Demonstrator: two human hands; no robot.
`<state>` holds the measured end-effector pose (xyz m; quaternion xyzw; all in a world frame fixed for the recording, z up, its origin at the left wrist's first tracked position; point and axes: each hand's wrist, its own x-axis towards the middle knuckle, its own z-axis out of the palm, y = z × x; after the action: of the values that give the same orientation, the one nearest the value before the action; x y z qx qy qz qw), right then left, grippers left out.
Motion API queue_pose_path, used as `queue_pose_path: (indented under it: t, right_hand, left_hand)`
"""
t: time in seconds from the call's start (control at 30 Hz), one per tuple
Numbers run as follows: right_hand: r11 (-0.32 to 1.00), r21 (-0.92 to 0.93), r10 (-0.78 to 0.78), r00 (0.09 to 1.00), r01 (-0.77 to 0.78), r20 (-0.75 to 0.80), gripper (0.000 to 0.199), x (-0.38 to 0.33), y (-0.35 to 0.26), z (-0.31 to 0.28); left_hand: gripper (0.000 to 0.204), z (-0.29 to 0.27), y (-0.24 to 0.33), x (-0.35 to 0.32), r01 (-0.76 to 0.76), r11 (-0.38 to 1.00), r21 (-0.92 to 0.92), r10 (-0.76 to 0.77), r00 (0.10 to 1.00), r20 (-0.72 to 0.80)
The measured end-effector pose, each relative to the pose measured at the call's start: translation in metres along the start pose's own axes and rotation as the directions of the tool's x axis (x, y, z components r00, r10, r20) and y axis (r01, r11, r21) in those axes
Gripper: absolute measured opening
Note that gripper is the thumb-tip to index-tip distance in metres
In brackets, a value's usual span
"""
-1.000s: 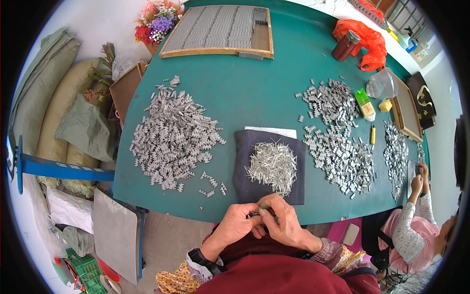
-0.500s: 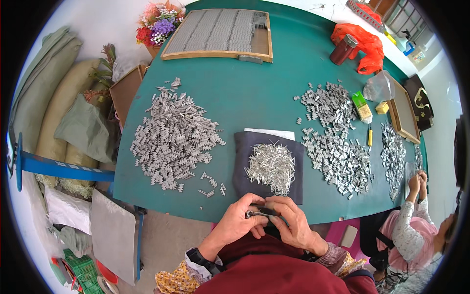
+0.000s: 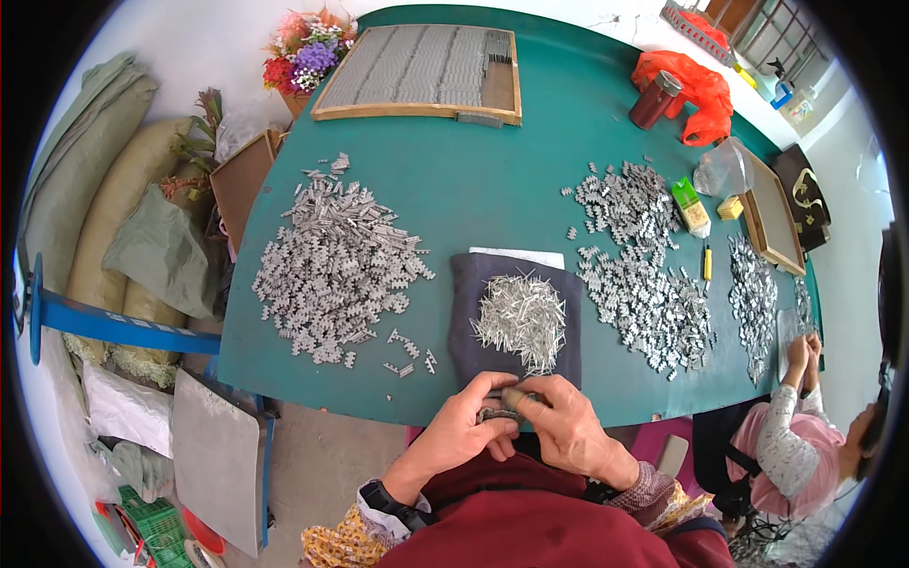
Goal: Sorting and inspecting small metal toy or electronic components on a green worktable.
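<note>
My left hand (image 3: 462,428) is closed around a small grey metal piece (image 3: 494,414) that looks like a hinge, held just in front of the table edge. Against it rest the bent fingers of my right hand (image 3: 574,424), thumb and fingertips close together. Whether a pin is between those fingertips is hidden. Just beyond my hands, a heap of thin silvery pins (image 3: 521,320) lies on a dark folded cloth (image 3: 464,331). Toothed grey metal pieces form a large pile (image 3: 331,265) on the left, and more such pieces form piles (image 3: 644,303) on the right.
On the green table (image 3: 473,189) stand a wooden-framed tray (image 3: 407,71) of neatly rowed grey pieces, a dark red flask (image 3: 655,100), a red plastic bag (image 3: 705,95) and a yellow-handled tool (image 3: 707,263). A co-worker (image 3: 791,445) sits at the right. A blue metal bar (image 3: 133,322) juts out left.
My right hand's fingers have curled in closer over the piece, which has tilted a little. My left hand stays nearly in place. The whole view has shifted slightly.
</note>
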<state>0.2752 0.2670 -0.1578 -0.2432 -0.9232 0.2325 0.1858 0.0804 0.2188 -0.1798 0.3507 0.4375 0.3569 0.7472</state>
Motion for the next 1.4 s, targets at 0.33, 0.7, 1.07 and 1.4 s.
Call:
queue_pose_path:
  t: [0.33, 0.7, 1.07, 1.4]
  right_hand:
    - [0.933, 0.326, 0.17, 0.985, -0.15, -0.034, 0.032, -0.007, -0.01, 0.005]
    - [0.822, 0.52, 0.304, 0.951, -0.233, -0.055, 0.035, -0.019, -0.008, 0.009]
    - [0.68, 0.673, 0.431, 0.901, -0.29, -0.048, 0.047, -0.026, -0.008, 0.005]
    - [0.743, 0.573, 0.531, 0.826, -0.347, -0.188, 0.029, -0.051, 0.007, -0.005]
  left_hand:
    - [0.064, -0.001, -0.001, -0.006, -0.056, 0.984, -0.168, 0.08, 0.987, 0.138]
    - [0.064, 0.002, 0.005, -0.012, -0.045, 0.972, -0.232, 0.076, 0.989, 0.124]
    - [0.052, 0.005, 0.0, -0.008, -0.074, 0.963, -0.26, 0.108, 0.987, 0.12]
    - [0.017, 0.012, -0.003, 0.007, -0.043, 0.988, -0.148, 0.022, 0.99, -0.142]
